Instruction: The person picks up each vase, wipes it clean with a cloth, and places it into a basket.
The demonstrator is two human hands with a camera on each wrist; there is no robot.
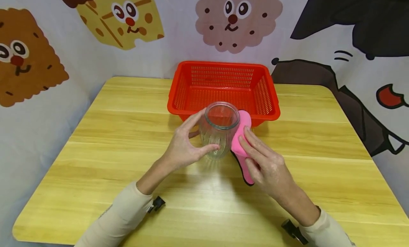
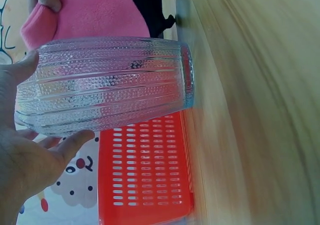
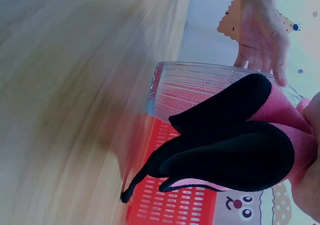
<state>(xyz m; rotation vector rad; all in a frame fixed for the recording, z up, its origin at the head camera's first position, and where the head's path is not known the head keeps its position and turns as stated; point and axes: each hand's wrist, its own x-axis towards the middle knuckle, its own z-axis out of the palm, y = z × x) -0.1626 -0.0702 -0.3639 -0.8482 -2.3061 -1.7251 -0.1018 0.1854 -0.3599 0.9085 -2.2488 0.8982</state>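
Observation:
A clear ribbed glass jar [image 1: 220, 130] with a thick round rim stands upright at the table's middle, its base close to the tabletop in the left wrist view. My left hand [image 1: 185, 144] holds its left side, thumb at the front and fingers round the back. With my right hand [image 1: 268, 162] I pinch a soft pink fabric piece [image 1: 240, 137] just right of the jar. Black edging and a black inner side [image 3: 230, 155] show on this folded piece in the right wrist view. Its lower end hangs toward the table.
Behind the jar sits a red plastic basket [image 1: 223, 64] with slotted walls, its front rim close to both hands. The wooden table [image 1: 105, 140] reaches out to both sides. A cloth backdrop [image 1: 179, 34] with cartoon food faces hangs around the table.

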